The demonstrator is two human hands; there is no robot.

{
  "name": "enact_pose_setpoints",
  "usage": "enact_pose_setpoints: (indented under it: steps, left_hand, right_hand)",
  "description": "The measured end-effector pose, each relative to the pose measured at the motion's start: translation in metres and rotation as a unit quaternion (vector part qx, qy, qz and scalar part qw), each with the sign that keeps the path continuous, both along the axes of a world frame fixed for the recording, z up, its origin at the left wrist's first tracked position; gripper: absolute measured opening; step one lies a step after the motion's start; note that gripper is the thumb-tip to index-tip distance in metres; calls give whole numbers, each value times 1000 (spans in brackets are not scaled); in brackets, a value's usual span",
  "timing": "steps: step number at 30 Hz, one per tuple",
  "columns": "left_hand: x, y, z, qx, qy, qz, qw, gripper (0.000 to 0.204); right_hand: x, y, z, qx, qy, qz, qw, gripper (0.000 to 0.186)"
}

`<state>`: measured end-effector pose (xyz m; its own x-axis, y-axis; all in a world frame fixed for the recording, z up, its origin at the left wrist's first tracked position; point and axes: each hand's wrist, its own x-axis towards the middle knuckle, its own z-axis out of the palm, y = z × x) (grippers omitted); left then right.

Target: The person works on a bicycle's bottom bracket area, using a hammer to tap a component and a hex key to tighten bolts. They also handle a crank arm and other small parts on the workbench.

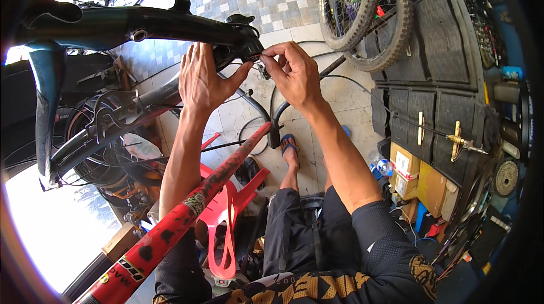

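A dark bicycle frame (pixel 102 27) spans the upper left, and its head tube (pixel 247 46) ends between my hands. My left hand (pixel 203 81) lies against the tube's underside with its fingers stretched out. Its thumb reaches across to the lower end of the head tube. My right hand (pixel 294 72) is closed in a pinch at that same end, thumb against forefinger. A thin reddish edge shows by the fingertips; what they hold is too small to make out. Black cables and a small dark fitting (pixel 263 71) hang just beneath.
A red bicycle tube (pixel 170 222) slants past my left forearm, beside a red bottle cage (pixel 218 230). Knobby wheels (pixel 391 26) stand at the upper right. Cardboard boxes (pixel 403 171) and tools crowd the right side. Black handlebars (pixel 273 128) are below my hands, above the tiled floor.
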<state>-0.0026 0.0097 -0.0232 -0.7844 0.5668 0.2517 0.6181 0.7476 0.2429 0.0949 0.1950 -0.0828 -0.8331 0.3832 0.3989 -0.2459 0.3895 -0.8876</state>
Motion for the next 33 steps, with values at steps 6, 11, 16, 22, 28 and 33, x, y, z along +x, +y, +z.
enact_pose_setpoints:
  steps: [6, 11, 16, 22, 28, 33]
  left_hand:
    - [0, 0, -2, 6, 10, 0, 1000, 80]
    - [1, 0, -3, 8, 21, 2, 1000, 79]
    - [0, 1, -4, 12, 22, 4, 1000, 78]
    - [-1, 1, -3, 8, 9, 5, 1000, 77]
    - [-2, 1, -4, 18, 29, -10, 999, 78]
    - [-3, 2, -6, 7, 30, -10, 999, 82]
  right_hand:
    - [-4, -7, -6, 0, 33, -30, 999, 15]
    - [-5, -10, -6, -11, 38, -41, 998, 15]
    - [-7, -12, -6, -27, 17, -45, 998, 16]
    - [-7, -10, -5, -48, -20, -26, 998, 21]
    - [-14, 20, -3, 13, -40, 43, 998, 52]
    - [-29, 43, -3, 210, 6, 94, 973, 62]
